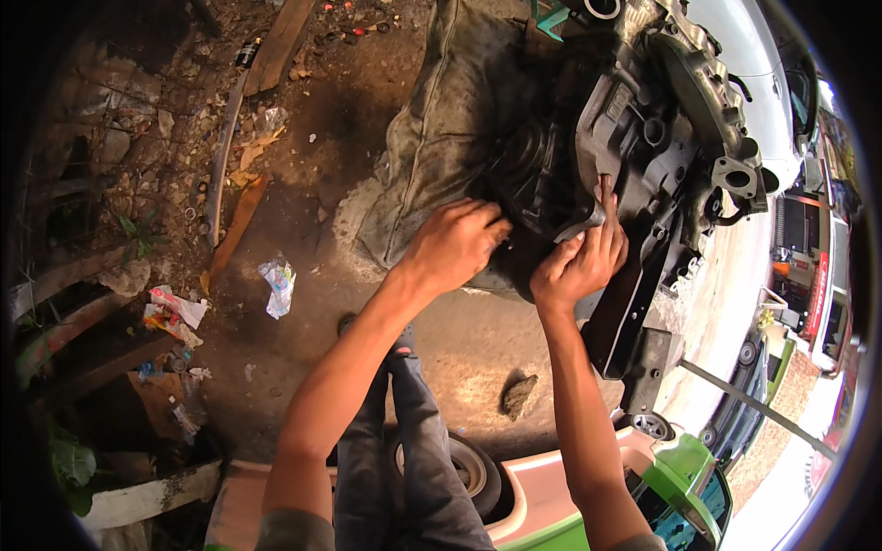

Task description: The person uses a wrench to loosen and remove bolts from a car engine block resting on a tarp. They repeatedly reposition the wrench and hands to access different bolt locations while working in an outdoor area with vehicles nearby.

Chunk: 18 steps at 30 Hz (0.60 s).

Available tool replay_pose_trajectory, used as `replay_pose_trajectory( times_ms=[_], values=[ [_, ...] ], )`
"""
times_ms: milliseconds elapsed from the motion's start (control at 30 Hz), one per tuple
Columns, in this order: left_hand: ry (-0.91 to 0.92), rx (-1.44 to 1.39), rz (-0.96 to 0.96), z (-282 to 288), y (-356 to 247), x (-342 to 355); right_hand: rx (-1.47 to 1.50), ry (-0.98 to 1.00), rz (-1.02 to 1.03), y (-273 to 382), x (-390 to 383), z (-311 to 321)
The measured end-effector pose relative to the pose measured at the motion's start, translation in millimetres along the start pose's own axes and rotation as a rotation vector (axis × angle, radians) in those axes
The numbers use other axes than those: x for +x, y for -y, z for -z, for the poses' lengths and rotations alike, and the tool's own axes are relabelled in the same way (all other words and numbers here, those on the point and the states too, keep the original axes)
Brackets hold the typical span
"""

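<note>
A large, greasy car engine (657,174) with grey metal castings rests at the upper right. Beside its dark lower left side is my left hand (459,241), fingers curled inward; whatever they may hold is hidden. My right hand (583,262) grips a curved grey metal piece (582,226) at the engine's near edge, thumb on the near side and fingers reaching forward over it. Whether this piece is loose or part of the engine, I cannot tell. Under the engine's left side lies a dirty grey-brown cloth or sack (427,138).
A stone (519,395) lies on the dirt floor near my feet. Crumpled plastic wrappers (278,286), wood planks (280,46) and rubble are at left. Behind my legs stands a pink and green vehicle (542,491) with a wheel (469,468). A pale car body (749,55) is at right.
</note>
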<state>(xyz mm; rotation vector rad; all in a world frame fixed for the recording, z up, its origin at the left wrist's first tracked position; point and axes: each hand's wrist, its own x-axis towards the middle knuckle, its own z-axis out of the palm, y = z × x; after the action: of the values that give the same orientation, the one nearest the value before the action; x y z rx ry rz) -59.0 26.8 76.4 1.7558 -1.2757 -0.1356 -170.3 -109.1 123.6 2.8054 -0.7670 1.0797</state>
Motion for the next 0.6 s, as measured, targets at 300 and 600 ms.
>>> replay_pose_trajectory(
  times_ms=[300, 600],
  values=[
    [0.011, 0.109, -0.147, -19.2, 9.0, -14.5, 0.023, 0.015, 0.011, -0.9, 1.7, 1.2],
    [0.137, 0.194, 0.233, -8.2, 4.0, -25.9, 0.024, 0.014, 0.006, -0.6, 3.1, 1.6]
  ],
)
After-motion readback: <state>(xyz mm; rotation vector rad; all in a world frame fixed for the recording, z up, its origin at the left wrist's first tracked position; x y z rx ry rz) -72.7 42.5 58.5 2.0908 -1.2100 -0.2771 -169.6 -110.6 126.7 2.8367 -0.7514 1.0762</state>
